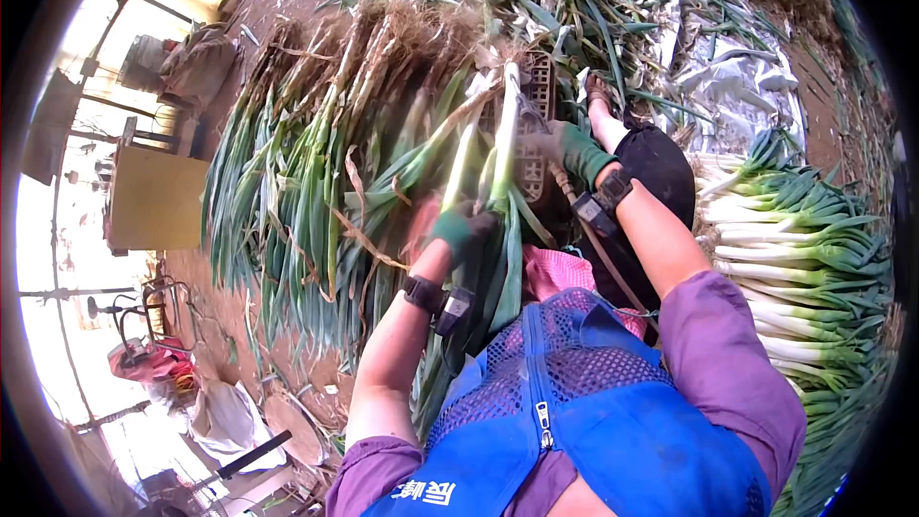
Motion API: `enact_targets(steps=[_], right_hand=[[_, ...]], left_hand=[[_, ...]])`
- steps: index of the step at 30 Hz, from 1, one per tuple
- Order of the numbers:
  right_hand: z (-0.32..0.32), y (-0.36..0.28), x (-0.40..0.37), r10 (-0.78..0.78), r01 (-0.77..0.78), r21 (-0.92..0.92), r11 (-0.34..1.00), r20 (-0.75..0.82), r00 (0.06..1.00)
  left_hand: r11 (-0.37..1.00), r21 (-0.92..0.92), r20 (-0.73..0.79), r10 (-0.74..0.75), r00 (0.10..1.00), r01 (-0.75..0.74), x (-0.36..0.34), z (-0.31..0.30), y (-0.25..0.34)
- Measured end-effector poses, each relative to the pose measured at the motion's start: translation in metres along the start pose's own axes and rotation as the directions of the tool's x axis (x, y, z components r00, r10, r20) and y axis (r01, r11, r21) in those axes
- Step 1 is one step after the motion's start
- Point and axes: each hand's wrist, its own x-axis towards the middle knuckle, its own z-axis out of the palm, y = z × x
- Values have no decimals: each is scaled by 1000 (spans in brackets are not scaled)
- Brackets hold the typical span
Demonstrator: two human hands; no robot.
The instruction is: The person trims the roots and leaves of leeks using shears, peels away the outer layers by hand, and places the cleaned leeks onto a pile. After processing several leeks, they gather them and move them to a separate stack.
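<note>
My left hand (463, 233), in a green glove, is closed around the leaves of long green onions (504, 139). Their white stalks point away from me, roots at the far end. Close to the stalks, my right hand (571, 149), also gloved in green, is closed on what looks like an air gun (532, 126). A hose (595, 242) with a brass-coloured fitting runs from it toward my lap. The right fingertips are blurred. Under the stalks stands a brown plastic crate (538, 86). Left of my hands lies a thick pile of unpeeled green onions (316, 153).
Peeled white-stalked onions (785, 273) lie in a row at my right. Stripped leaves (593, 14) cover the ground ahead, beside silvery sheeting (732, 96). My dark-trousered leg (661, 172) extends right of the crate. A yellowish board (158, 199) stands at the far left.
</note>
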Motion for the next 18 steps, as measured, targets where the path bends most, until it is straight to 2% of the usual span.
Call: enact_targets(steps=[1,4,5,6,7,8,9,10,11,12,13,14,15,16,18], right_hand=[[-2,1,3,68,-68,0,998,14,998],[8,-6,-7,91,-106,236,966,77,993],[13,-8,-27,25,-52,297,953,92,995],[12,-11,-46,-94,87,105,991,64,994],[1,-33,-72,-70,72,-2,997,173,982],[18,-24,-95,-41,46,-240,970,26,999],[7,-52,-116,41,-35,-280,959,18,999],[10,-40,-121,31,-19,-255,967,43,999],[13,-28,-127,20,-4,-228,974,69,997],[20,-27,-131,65,-53,-243,968,43,997],[32,-9,-131,25,-17,-292,956,22,999],[27,-18,-137,84,-60,-262,963,83,993],[24,-29,-140,146,-110,-297,949,101,984],[24,-28,-139,155,-107,-336,936,120,981],[27,-25,-136,150,-97,-365,926,120,981]], left_hand=[[1000,5,3,-3,1000,3,0,0,1],[999,38,21,-10,1000,9,-3,-4,4],[998,62,35,-4,999,2,-4,-5,6],[996,87,50,7,999,-11,-6,-8,11],[966,249,52,62,997,-73,-15,-16,21],[988,149,80,13,997,-25,0,-37,17],[977,177,-78,134,988,-118,-6,-49,26],[950,222,-240,270,932,-218,-13,-62,38],[947,231,-325,290,900,-222,-7,-75,38],[944,239,-410,312,857,-229,3,-89,34],[830,552,-453,381,806,-82,12,-104,29],[755,651,-426,288,858,70,13,-113,40],[680,720,-449,302,841,140,29,-115,20],[632,737,-457,205,865,239,43,-117,7],[638,721,-354,6,935,268,45,-122,4]])
